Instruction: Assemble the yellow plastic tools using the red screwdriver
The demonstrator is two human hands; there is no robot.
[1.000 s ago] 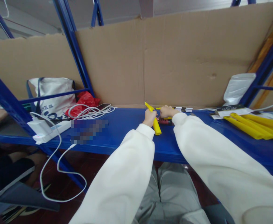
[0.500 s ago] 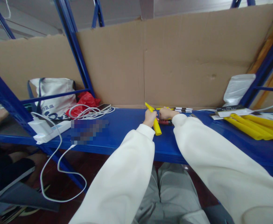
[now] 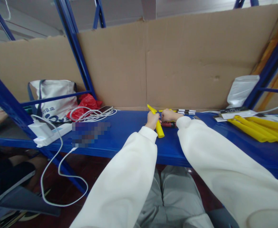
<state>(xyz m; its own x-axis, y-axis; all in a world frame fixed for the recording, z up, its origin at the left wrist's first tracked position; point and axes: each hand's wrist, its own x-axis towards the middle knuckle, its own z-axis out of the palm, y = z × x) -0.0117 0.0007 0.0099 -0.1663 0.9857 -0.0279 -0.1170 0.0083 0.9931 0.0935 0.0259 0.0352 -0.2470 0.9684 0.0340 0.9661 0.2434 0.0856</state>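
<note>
My left hand [image 3: 152, 120] is wrapped round a yellow tapered tube [image 3: 160, 129], its narrow tip pointing up and away and its wide end toward me. Close beside it on the right, my right hand [image 3: 167, 115] is closed in a fist, knuckles up. Whatever its fingers hold is hidden. Just in front of that fist lies a red and black tool [image 3: 169, 124], partly covered, its kind unclear. Behind the hands, several white and black pens or markers [image 3: 185, 111] lie by the cardboard, with a thin yellow piece near them.
More yellow tubes [image 3: 255, 129] lie on the blue table [image 3: 119, 136] at right, near a dark box [image 3: 234, 110] and a white pouch [image 3: 243, 90]. At left are a power strip [image 3: 53, 134], coiled white cable [image 3: 93, 115], red bag [image 3: 86, 104] and cloth tote [image 3: 55, 98]. A person sits farther left.
My hands, the yellow tube and the tool stay almost where they were. The view shifts very slightly, and the other person's hand at far left moves a little.
</note>
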